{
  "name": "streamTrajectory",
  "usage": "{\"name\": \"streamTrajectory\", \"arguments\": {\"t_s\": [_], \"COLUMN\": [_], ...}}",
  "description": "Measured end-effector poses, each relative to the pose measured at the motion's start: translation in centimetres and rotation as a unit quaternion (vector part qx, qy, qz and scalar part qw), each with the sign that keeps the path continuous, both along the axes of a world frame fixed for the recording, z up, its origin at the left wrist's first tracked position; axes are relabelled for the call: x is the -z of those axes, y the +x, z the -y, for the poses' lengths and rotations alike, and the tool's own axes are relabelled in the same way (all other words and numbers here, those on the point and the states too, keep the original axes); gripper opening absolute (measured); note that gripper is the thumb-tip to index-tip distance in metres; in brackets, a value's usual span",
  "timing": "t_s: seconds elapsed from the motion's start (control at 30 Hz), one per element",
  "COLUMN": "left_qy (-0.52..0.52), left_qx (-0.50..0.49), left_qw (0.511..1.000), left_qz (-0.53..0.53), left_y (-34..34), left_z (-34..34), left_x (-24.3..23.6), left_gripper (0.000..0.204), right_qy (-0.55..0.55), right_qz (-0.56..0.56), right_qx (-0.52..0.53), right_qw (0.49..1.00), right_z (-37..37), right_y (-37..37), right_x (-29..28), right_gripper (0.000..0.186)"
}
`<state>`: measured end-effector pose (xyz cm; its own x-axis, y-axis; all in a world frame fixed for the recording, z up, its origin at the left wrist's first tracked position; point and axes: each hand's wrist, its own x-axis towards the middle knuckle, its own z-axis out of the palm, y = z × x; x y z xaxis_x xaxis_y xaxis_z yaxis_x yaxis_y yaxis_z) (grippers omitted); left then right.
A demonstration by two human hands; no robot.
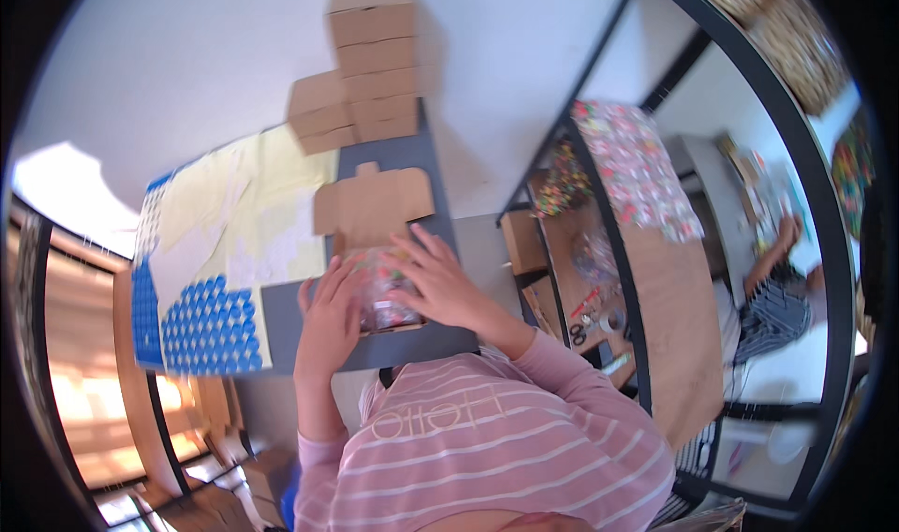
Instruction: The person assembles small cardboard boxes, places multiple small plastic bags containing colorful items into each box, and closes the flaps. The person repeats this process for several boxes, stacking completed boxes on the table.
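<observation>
An open brown cardboard box (pixel 373 200) lies on the dark table in front of me, its lid folded back away from me. Clear plastic packets with red, green and other bright bits (pixel 384 298) fill it. My left hand (pixel 330 309) rests at the box's left side, fingers stretched over the packets' edge. From the right, my right hand (pixel 438 284) reaches over the packets with its fingers spread. Both hands seem to touch the contents, and neither is closed round anything. The box's side walls are mostly hidden by my hands.
Closed brown boxes (pixel 376 82) are stacked at the table's back. Pale yellow sheets (pixel 272 171) and sheets of blue round stickers (pixel 211 331) cover its left part. To the right, a shelf carries clear packets (pixel 637 167), scissors (pixel 579 333) and tape. Another person's arm (pixel 777 251) shows beyond.
</observation>
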<state>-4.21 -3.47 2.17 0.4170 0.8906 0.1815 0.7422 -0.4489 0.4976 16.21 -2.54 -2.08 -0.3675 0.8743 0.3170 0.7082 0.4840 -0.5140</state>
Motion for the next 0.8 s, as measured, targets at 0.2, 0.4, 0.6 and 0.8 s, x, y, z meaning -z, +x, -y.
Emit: {"name": "streamTrajectory", "arguments": {"t_s": [0.2, 0.4, 0.6, 0.8], "left_qy": [0.015, 0.083, 0.096, 0.014], "left_qx": [0.001, 0.055, 0.115, 0.066], "left_qw": [0.997, 0.993, 0.985, 0.962], "left_qz": [-0.071, 0.056, 0.084, 0.264], "left_y": [2.5, 7.1, 13.7, 17.2], "left_z": [1.6, 1.8, 2.0, 2.6], "left_x": [-1.1, -1.4, 0.3, 2.0], "left_gripper": [0.025, 0.023, 0.025, 0.037], "right_qy": [0.061, 0.214, 0.153, 0.113], "right_qz": [-0.160, -0.155, -0.275, -0.076], "right_qx": [0.109, 0.431, 0.677, 0.803], "right_qw": [0.979, 0.863, 0.665, 0.581], "right_z": [1.7, 5.6, 11.4, 11.6], "right_y": [5.0, 19.0, 34.0, 44.2], "right_x": [1.1, 4.8, 7.5, 9.4], "right_gripper": [0.049, 0.012, 0.021, 0.035]}}
